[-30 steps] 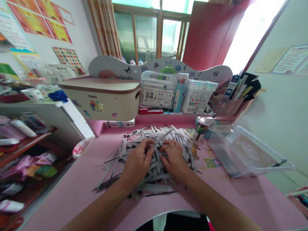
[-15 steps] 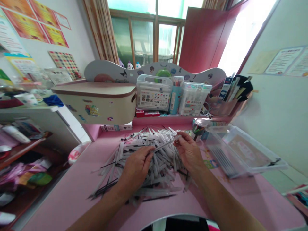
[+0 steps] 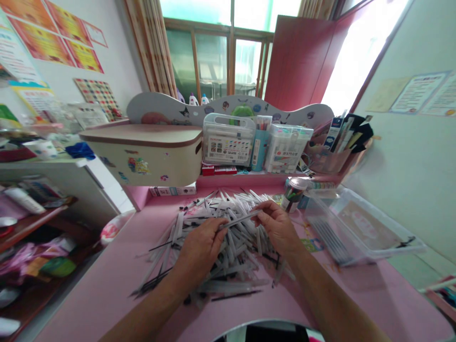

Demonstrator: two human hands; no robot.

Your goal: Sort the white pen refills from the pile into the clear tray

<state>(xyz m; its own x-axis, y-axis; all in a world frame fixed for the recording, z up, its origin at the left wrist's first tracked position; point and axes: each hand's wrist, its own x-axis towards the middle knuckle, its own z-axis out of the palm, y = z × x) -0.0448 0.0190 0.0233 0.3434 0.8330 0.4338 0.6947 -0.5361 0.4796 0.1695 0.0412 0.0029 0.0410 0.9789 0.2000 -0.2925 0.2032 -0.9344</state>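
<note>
My left hand (image 3: 202, 242) is closed in a pinch on the left end of a slim, greyish pen (image 3: 239, 220). At its right end, the fingers of my right hand (image 3: 278, 227) are closed on the same pen, which tilts slightly upward to the right. Whether a refill sits fully inside its barrel is too small to tell. Below and around both hands spreads a heap of clear pen barrels (image 3: 231, 249). Thin black refills (image 3: 153, 281) stick out at the heap's lower left, and another dark refill (image 3: 237, 295) lies along its front edge.
On the right of the pink desk (image 3: 92, 289) stands a clear plastic box (image 3: 388, 251) with several grey rods in its left part. A lidded jar of pens (image 3: 295, 194) is behind my right hand. The shelf holds a cream storage bin (image 3: 153, 161), marker cases (image 3: 228, 145) and a pen holder (image 3: 327, 159).
My right hand has moved slightly left and down, and the pen now lies a little flatter. My left hand has hardly moved and keeps its pinch.
</note>
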